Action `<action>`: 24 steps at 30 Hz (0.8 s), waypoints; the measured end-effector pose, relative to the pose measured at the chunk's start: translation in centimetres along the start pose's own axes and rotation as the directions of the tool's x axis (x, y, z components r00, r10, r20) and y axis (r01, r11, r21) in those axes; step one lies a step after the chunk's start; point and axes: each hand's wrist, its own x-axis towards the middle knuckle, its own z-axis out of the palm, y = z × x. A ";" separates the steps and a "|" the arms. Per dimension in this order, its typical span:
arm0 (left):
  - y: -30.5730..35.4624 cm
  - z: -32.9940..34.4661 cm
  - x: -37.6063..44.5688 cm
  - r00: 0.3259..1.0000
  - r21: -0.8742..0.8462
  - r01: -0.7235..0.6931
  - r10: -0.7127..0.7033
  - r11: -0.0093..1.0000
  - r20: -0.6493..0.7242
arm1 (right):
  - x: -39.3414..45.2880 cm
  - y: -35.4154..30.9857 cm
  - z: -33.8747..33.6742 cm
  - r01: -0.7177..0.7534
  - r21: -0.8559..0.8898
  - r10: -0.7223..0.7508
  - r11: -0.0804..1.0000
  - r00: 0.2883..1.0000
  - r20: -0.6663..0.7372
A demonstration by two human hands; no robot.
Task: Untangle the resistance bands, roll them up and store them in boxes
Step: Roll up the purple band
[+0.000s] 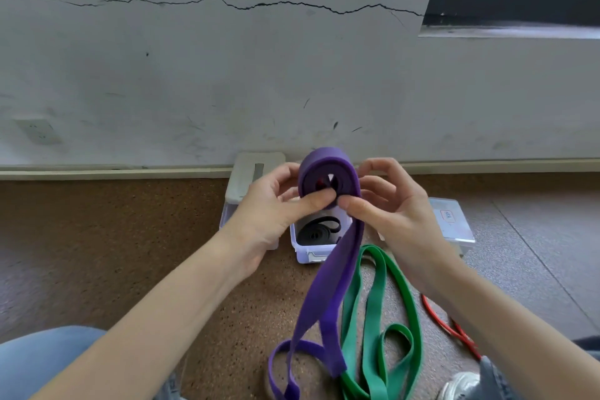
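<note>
Purple band [328,178] half-rolled — left hand [269,204], right hand [389,204] raised, each grip pinching it

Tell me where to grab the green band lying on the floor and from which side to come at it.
Pinch the green band at its far bend, near the open box, coming down from above. There the loop arches clear on the floor; nearer the person, the purple band hangs across it.
</note>
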 end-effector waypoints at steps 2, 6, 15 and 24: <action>0.5 -0.8 0.0 0.996 0.239 0.038 -0.057 0.970 0.072 | 0.2 -0.3 -0.4 0.039 -0.101 -0.036 0.994 0.999 0.027; 1.6 -1.5 0.1 0.981 0.395 -0.003 -0.073 0.919 0.177 | 0.5 -0.4 -0.3 0.143 -0.427 -0.105 0.893 0.988 0.111; 2.3 -1.9 0.2 0.996 0.173 -0.082 0.087 0.981 -0.024 | 0.5 -0.3 -0.8 -0.055 0.081 0.048 0.995 0.996 0.080; 0.9 -2.1 0.1 0.999 0.475 -0.022 0.002 0.879 0.041 | 0.7 -0.6 -1.4 0.144 -0.498 -0.066 0.855 0.983 0.172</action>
